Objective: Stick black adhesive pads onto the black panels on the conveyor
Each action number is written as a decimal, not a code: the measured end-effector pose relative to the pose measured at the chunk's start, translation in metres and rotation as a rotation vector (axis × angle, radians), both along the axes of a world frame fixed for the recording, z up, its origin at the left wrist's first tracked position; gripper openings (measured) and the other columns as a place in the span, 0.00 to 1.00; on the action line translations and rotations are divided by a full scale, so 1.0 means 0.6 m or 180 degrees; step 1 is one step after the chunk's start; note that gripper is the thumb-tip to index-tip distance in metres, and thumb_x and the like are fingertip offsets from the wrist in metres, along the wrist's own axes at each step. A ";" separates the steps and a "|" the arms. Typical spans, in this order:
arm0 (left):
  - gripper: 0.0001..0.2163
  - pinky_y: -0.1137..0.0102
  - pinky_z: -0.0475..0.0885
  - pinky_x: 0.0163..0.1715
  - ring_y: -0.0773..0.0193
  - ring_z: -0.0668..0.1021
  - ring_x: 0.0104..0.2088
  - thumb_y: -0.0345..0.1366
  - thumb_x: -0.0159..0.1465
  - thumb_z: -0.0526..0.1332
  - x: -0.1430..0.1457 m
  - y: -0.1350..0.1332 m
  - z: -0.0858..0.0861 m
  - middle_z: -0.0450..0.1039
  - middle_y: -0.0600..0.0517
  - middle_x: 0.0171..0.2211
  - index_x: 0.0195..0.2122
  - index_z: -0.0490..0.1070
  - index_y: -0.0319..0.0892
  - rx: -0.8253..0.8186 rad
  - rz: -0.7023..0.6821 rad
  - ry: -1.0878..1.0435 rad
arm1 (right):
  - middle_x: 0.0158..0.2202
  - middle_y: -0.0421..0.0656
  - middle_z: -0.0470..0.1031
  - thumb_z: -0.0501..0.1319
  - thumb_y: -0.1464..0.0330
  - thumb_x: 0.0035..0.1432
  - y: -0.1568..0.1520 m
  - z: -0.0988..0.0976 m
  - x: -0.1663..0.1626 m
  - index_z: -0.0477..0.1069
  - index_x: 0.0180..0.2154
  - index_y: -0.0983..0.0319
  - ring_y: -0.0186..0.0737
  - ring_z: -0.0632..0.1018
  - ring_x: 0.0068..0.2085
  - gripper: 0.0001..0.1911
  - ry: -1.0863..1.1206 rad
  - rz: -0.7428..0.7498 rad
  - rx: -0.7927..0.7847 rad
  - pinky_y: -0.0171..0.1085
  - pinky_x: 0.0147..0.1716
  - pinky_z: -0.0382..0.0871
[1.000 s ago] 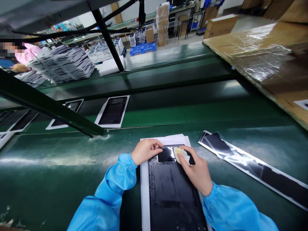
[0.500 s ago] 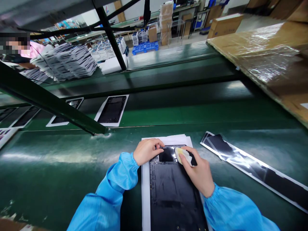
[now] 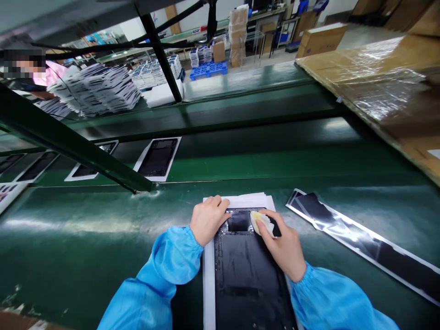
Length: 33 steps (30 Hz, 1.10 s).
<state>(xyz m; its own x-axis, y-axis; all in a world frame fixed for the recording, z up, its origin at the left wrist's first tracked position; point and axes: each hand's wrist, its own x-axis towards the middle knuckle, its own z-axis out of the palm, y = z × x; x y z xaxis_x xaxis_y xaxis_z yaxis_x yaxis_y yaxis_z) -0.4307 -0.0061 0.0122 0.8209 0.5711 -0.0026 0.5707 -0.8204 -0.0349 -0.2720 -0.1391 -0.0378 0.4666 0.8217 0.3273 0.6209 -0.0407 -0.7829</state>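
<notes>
A flat black tablet body (image 3: 254,275) lies face up on white sheets (image 3: 208,293) in front of me. Across its upper part is a dark glossy film piece (image 3: 239,221). My left hand (image 3: 209,220) rests at the film's left edge, fingers curled and thumb tip at the film; whatever may be between the fingers is hidden. Pressed to the film's right end is a pale yellow-white pad (image 3: 261,223), pinched between the thumb and fingers of my right hand (image 3: 285,247). A black end of something shows just behind the pad.
Right of the tablet lies a long white-edged strip with black film pieces (image 3: 364,243). More tablet bodies on sheets (image 3: 160,157) sit on the green belt (image 3: 240,160) beyond. A green post (image 3: 85,151) slants at left; a plastic-wrapped carton (image 3: 388,87) stands at right.
My left hand has drawn slightly back, its fingers more curled. The film's left side now looks flatter and wrinkled against the tablet. My right hand and the pad hold almost still.
</notes>
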 end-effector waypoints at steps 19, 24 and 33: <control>0.13 0.62 0.68 0.48 0.59 0.71 0.48 0.28 0.68 0.53 -0.079 -0.015 -0.039 0.73 0.50 0.50 0.51 0.71 0.45 -0.0313 -0.1234 -0.0734 | 0.22 0.38 0.72 0.50 0.63 0.64 0.020 0.009 -0.014 0.68 0.45 0.60 0.40 0.71 0.16 0.13 -0.0495 0.0059 -0.0269 0.33 0.18 0.60; 0.14 0.60 0.70 0.46 0.57 0.72 0.48 0.28 0.69 0.51 -0.077 -0.022 -0.043 0.74 0.48 0.49 0.51 0.71 0.42 -0.0117 -0.1313 -0.0765 | 0.23 0.39 0.73 0.49 0.66 0.64 0.055 0.016 -0.049 0.68 0.44 0.60 0.42 0.76 0.22 0.12 -0.0582 0.0507 -0.0313 0.33 0.21 0.61; 0.14 0.60 0.71 0.45 0.56 0.73 0.47 0.26 0.67 0.50 -0.075 -0.019 -0.046 0.73 0.47 0.49 0.49 0.72 0.39 -0.0100 -0.1438 -0.0900 | 0.19 0.39 0.71 0.47 0.63 0.67 0.018 0.011 0.007 0.71 0.42 0.61 0.41 0.73 0.18 0.16 -0.0860 -0.0025 -0.0249 0.33 0.20 0.58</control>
<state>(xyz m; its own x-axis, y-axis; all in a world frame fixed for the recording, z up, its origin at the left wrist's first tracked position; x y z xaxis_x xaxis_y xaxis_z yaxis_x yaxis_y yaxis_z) -0.4759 -0.0173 -0.0154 0.9561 0.1638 0.2429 0.1439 -0.9848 0.0976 -0.2676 -0.1282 -0.0312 0.3774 0.8462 0.3763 0.8062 -0.1001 -0.5832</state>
